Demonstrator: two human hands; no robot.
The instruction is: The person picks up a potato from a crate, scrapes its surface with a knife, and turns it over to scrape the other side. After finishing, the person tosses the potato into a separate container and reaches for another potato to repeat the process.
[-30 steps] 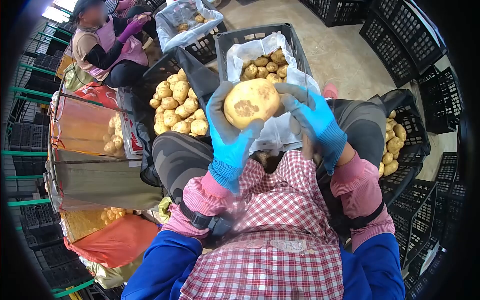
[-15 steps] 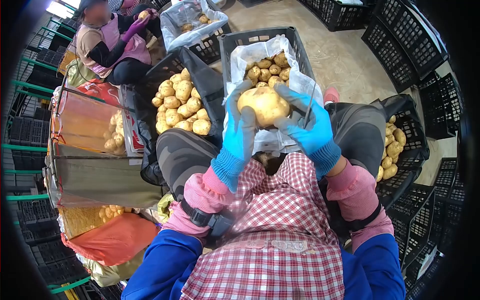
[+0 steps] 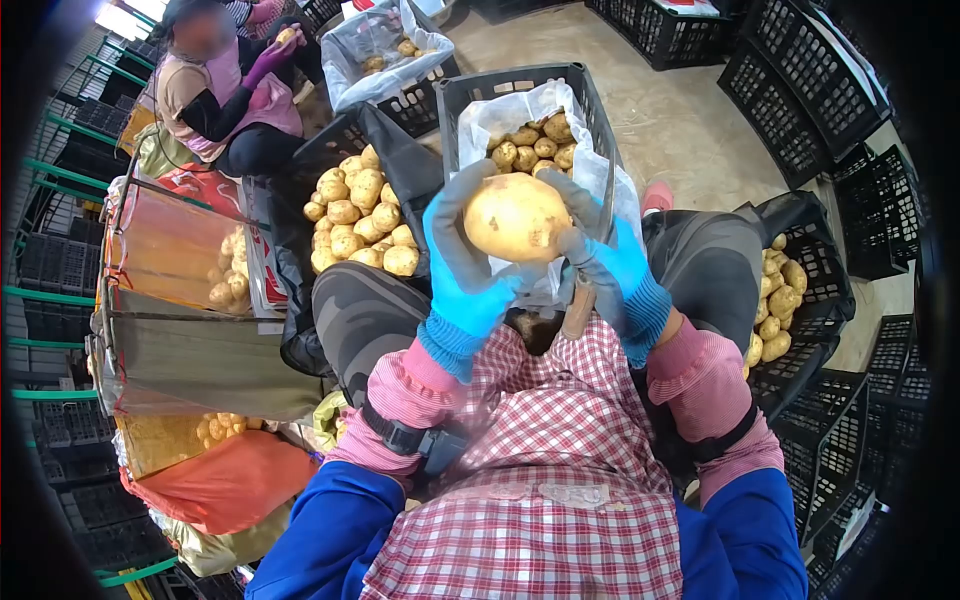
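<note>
A large pale-yellow potato [image 3: 516, 217] is held up in front of me, above a lined crate. My left hand [image 3: 466, 262], in a blue and grey glove, curls around its left side and underneath. My right hand [image 3: 612, 268], gloved alike, has its fingertips against the potato's right end. That same hand grips a knife with a wooden handle [image 3: 577, 312]; its thin blade points up and away, partly hidden by the fingers. Smaller potatoes [image 3: 537, 143] lie just beyond, in the black crate [image 3: 464, 92] with a white liner.
Left of my knee, a dark-lined crate holds many potatoes [image 3: 362, 215]; another potato crate [image 3: 822, 330] stands at my right. A co-worker [image 3: 235, 95] sits at the upper left, holding a potato. Black crates [image 3: 775, 115] are along the right, a mesh sack [image 3: 185, 245] at the left.
The potato has been turned between my hands and shifted slightly left. My right hand has rotated, so the knife's wooden handle now shows below it.
</note>
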